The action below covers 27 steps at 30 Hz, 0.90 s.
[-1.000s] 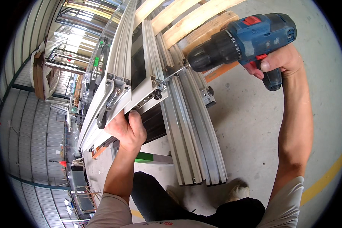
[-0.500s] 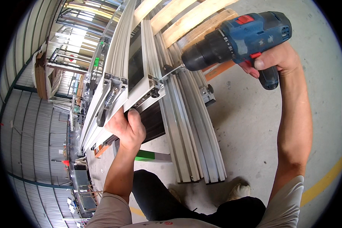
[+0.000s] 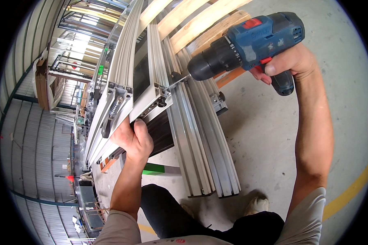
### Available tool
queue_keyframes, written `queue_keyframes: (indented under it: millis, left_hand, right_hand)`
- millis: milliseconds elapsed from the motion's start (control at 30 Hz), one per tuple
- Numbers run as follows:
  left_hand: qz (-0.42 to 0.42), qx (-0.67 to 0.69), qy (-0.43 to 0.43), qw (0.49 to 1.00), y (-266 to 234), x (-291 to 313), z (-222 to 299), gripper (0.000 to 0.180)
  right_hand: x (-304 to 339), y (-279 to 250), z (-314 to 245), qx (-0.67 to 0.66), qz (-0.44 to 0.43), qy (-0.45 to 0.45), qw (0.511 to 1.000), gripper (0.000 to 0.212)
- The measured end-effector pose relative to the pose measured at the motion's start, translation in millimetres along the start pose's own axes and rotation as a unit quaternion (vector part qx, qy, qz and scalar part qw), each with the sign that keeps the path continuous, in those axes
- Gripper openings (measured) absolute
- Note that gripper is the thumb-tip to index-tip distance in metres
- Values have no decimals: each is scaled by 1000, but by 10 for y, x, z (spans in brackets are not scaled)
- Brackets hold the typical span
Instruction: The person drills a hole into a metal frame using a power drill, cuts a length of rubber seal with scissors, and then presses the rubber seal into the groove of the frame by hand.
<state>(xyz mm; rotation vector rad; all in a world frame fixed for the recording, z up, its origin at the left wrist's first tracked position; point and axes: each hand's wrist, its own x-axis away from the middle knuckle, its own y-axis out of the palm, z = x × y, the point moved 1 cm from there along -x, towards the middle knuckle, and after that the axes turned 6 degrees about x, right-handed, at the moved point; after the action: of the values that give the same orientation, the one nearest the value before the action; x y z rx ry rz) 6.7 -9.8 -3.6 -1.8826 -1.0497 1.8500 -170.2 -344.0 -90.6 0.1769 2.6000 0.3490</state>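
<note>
Industrial workshop, prob. a window/door frame fabrication hall. Bare concrete floor [image 3: 270, 134] w/ a yellow painted line [image 3: 351, 192]. Corrugated metal wall [image 3: 32, 134] on the left. Long aluminium profiles [image 3: 200, 134] stacked on the floor, wooden pallet boards [image 3: 200, 20] beyond them. More metal frames and racks [image 3: 75, 49] at the back, under bright daylight. Blue cordless drill [image 3: 253, 41] in use.
</note>
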Motion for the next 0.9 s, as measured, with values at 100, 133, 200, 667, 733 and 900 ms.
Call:
queue_keyframes:
  millis: [100, 133, 200, 667, 733, 900]
  left_hand:
    - [14, -60, 59, 996, 34, -6, -49, 38]
    - [-14, -67, -38, 997, 17, 139, -132, 34]
    - [-60, -7, -100, 993, -32, 150, -58, 33]
    - [-37, -27, -11, 999, -66, 230, -220, 39]
    - [-86, -18, -87, 992, -57, 313, -285, 39]
    - [-118, -21, -133, 984, -100, 309, -208, 38]
  right_hand:
    - [61, -2, -119, 12, 18, 20, 1000, 67]
    - [109, -38, -116, 23, 41, 39, 998, 64]
    - [216, -77, -95, -47, 5, 69, 996, 55]
    - [39, 176, -227, -94, -61, 51, 992, 59]
    - [47, 191, -236, -106, -57, 66, 991, 58]
    - [18, 166, -188, -93, -82, 45, 991, 51]
